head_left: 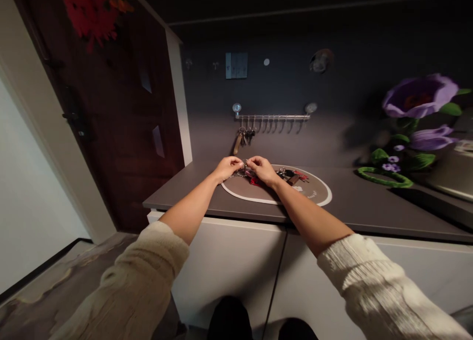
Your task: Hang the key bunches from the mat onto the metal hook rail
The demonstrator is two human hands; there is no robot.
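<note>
My left hand and my right hand meet above the left part of an oval brown mat with a white border. Fingertips of both hands pinch a small metal key ring; its details are too small to make out. Beneath the hands lies a red piece, partly hidden by my right hand. To the right of that hand, more keys rest on the mat, with a brown fob and a red item among them.
A rail with hooks is fixed to the dark wall, and a bunch of keys hangs at its left end. Purple artificial flowers stand on the counter at right. A dark red door is at left.
</note>
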